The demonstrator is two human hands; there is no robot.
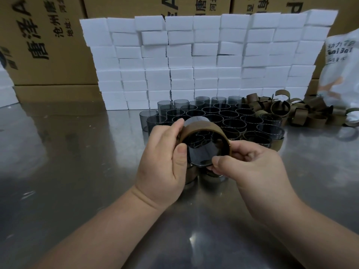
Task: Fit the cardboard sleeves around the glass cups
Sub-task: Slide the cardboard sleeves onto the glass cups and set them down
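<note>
Item in hand: one smoky glass cup (201, 152), tipped on its side with a round end toward the camera. It is raised above the steel table (77, 171), in front of the group of bare cups (229, 117). A cardboard sleeve (206, 126) is wrapped round its wall and does not look fully seated. The left hand (161, 164) grips cup and sleeve together, thumb on the near rim, fingers curled over the far side. The right hand (254, 167) pinches the sleeve's edge at the lower right between thumb and fingers. Loose sleeves (287, 111) lie heaped to the right, with white boxes (194, 55) stacked behind. Hazards, as judged:
- The smooth glass may slip while the band is pushed and drop onto the sleeved cups (194, 176) just below the hands, or onto the steel, chipping either.
- A skewed push could crease or split the sleeve.
- Uneven pressure could leave the band crooked or loose.
</note>
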